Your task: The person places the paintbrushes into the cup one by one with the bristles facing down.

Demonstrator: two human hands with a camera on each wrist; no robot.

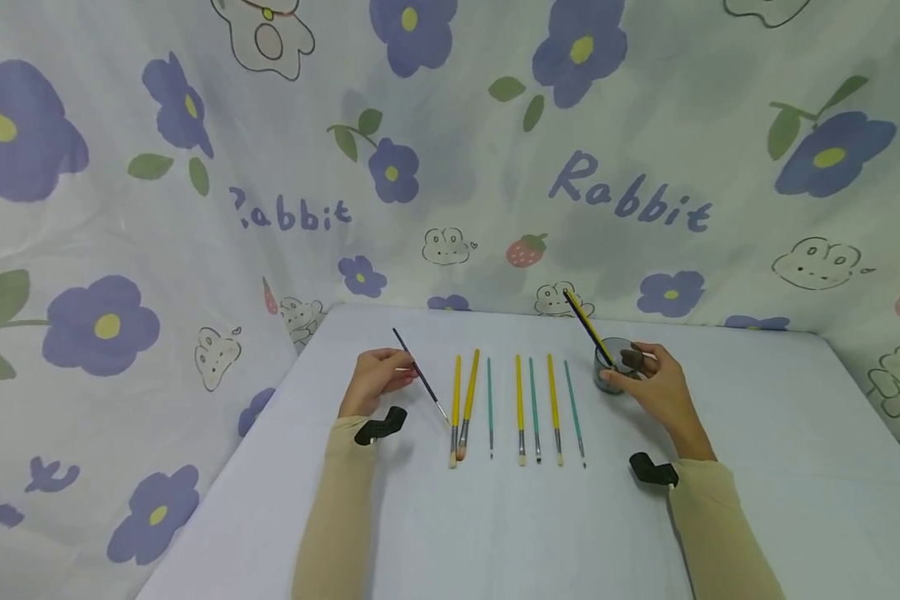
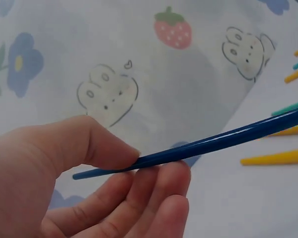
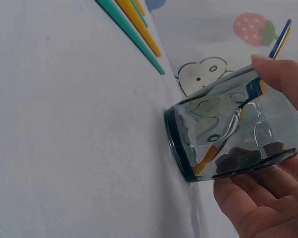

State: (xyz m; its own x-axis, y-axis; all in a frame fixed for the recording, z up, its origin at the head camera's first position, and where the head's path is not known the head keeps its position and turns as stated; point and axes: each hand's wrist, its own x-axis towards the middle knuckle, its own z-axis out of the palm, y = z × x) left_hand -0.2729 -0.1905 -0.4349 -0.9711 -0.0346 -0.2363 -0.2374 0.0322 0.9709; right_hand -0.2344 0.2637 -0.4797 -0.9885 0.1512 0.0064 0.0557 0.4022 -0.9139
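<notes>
Near the handle end of a dark blue paintbrush (image 2: 208, 144), my left hand (image 1: 378, 379) pinches it between thumb and fingertips. The brush slants down to the right, its bristle end beside the leftmost yellow paintbrush (image 1: 456, 400) in the head view. My right hand (image 3: 268, 198) grips a clear glass (image 3: 201, 116), thumb on one side and fingers on the other. A dark blue handle and a yellow one (image 1: 581, 315) lean out over the rim to the left; orange-brown bristles (image 3: 206, 161) show at the glass bottom.
Between the hands lies a row of yellow and teal paintbrushes (image 1: 534, 408), bristles toward me, on a white-covered table (image 1: 510, 533). A second yellow paintbrush (image 1: 471, 387) lies close against the leftmost one. Behind the table hangs a flowered curtain (image 1: 480, 167).
</notes>
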